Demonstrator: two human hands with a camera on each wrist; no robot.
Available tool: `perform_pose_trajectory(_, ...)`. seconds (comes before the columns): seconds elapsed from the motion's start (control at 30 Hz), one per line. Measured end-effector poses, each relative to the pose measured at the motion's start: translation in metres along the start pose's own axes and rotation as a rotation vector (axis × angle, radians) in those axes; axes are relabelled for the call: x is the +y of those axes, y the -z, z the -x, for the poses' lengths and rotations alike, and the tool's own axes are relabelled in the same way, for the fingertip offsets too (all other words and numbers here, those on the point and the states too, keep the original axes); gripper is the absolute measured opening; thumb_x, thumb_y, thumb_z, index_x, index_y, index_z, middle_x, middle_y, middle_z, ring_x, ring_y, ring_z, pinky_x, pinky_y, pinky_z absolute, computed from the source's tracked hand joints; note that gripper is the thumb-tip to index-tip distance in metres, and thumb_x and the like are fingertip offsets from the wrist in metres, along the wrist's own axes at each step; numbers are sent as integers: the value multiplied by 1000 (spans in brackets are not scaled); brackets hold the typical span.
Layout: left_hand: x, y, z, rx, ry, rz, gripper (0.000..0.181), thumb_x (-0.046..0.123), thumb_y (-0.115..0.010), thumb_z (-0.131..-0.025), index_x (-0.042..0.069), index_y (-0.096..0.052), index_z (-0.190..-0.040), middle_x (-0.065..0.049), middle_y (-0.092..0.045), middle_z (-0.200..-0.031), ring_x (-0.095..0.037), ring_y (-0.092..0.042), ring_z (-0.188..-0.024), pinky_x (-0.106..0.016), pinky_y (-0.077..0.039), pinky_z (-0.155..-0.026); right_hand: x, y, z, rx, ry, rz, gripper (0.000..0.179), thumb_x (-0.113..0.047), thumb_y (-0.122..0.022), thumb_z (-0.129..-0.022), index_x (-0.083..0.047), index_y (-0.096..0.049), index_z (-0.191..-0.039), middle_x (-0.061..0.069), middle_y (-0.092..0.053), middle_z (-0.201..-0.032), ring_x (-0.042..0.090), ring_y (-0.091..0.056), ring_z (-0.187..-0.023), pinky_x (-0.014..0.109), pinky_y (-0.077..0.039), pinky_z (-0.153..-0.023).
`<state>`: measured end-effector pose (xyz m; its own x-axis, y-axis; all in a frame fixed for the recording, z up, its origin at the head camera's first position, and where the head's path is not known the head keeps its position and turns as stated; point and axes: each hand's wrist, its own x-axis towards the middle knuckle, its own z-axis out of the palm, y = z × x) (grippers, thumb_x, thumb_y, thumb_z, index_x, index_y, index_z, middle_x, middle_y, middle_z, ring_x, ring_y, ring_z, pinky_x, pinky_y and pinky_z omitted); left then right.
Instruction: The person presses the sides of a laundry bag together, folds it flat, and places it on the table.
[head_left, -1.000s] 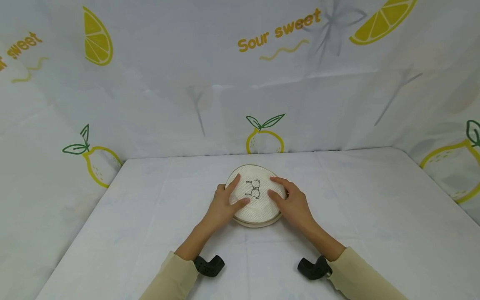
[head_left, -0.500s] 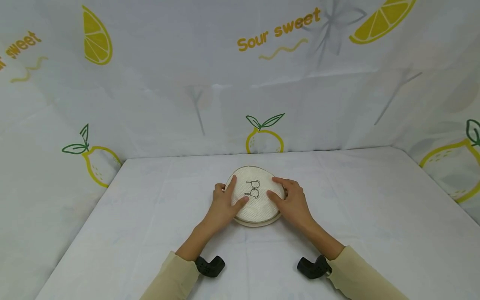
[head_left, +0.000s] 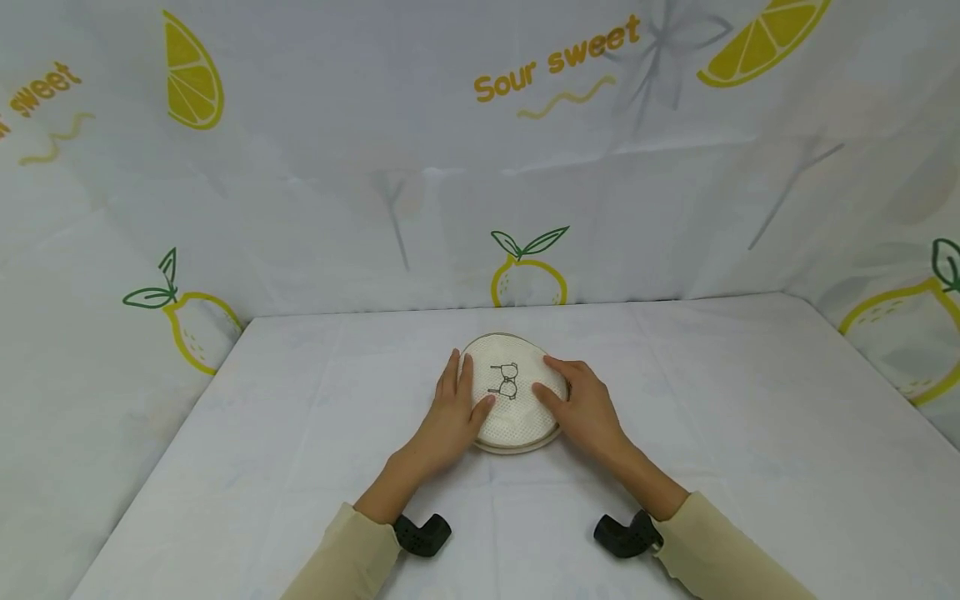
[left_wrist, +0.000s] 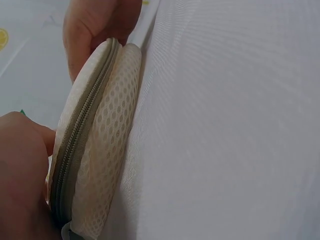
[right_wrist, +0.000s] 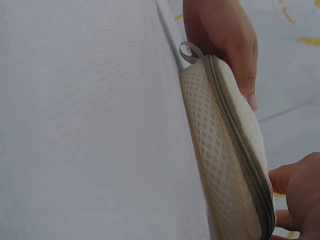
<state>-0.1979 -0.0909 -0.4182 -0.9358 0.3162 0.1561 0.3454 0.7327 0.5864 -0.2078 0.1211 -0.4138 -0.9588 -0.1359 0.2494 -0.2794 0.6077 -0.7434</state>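
Note:
A round, cream mesh laundry bag (head_left: pixel 521 427) lies on the table, with a small dark line drawing on its top. Around its side runs a grey-green zipper (left_wrist: pixel 75 147), and honeycomb mesh shows below that. My left hand (head_left: pixel 446 421) rests against the bag's left side, fingers mostly straight and thumb on the top face. On the opposite side my right hand (head_left: pixel 590 410) grips the edge, its thumb and index finger on top and the other fingers largely hidden. A small grey loop (right_wrist: pixel 190 52) sticks out at the zipper's end near the left hand.
A white cloth covers the table (head_left: pixel 337 400). Behind it hangs a pale backdrop (head_left: pixel 322 217) printed with lemons and lettering. Black curved devices (head_left: pixel 423 535) are worn at both wrists, by the beige sleeves.
The left hand's curled fingers have straightened along the bag's left side. The bag has shifted very slightly, while the right hand keeps nearly the same hold.

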Motion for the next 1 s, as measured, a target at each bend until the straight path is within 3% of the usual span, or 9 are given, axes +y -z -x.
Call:
perform_pose_trajectory(0.23,-9,-4,1,49,-28,-203,67,36,-41,-102,-1,-15,-151,-26,-9,-154,-42,-22,-138,-51,-36,-101,0,-10,2,-85,214,284,55,-20,-52,-100,11,-35,-141,34,-32,-141,48,-28,-132,60,-28,-102)
perform_pose_trajectory(0.37,-9,-4,0,37,-53,-310,68,41,-36,-103,-4,-17,-150,-25,-11,-155,-42,-14,-140,-50,-24,-109,-1,-10,4,-142,284,379,62,-27,-48,-101,12,-27,-144,31,-21,-150,45,-12,-139,58,-15,-109)
perform_pose_trajectory(0.53,-8,-4,-8,-3,-151,-448,75,49,-28,-103,-8,-13,-149,-23,-8,-156,-38,-3,-143,-45,-10,-114,-2,-7,3,-183,345,452,67,-34,-46,-101,11,-22,-146,30,-17,-152,43,-9,-141,54,-14,-111)
perform_pose_trajectory(0.63,-8,-4,-12,-34,-174,-445,77,50,-26,-102,-9,-10,-149,-26,-5,-155,-40,-2,-142,-42,-9,-114,-1,-8,2,-191,362,452,68,-34,-46,-101,11,-22,-146,32,-17,-151,44,-11,-140,52,-15,-111)
perform_pose_trajectory(0.77,-9,-5,-12,-73,-120,-363,78,52,-27,-102,-7,-8,-150,-29,-1,-154,-43,-1,-142,-44,-10,-114,1,-12,1,-196,344,405,67,-33,-46,-101,11,-22,-146,31,-16,-151,43,-11,-140,52,-15,-111)
perform_pose_trajectory(0.87,-10,-6,-11,-63,-98,-326,79,52,-30,-101,-7,-9,-150,-30,-1,-154,-43,-2,-141,-45,-12,-113,3,-16,2,-188,338,393,68,-34,-46,-101,11,-22,-146,30,-16,-152,43,-11,-141,52,-15,-111)
perform_pose_trajectory(1.0,-11,-6,-10,-34,-121,-357,79,52,-30,-101,-9,-13,-149,-33,-5,-152,-46,-5,-140,-46,-15,-112,2,-17,1,-183,353,412,69,-34,-47,-101,13,-22,-145,31,-15,-151,43,-11,-140,52,-15,-111)
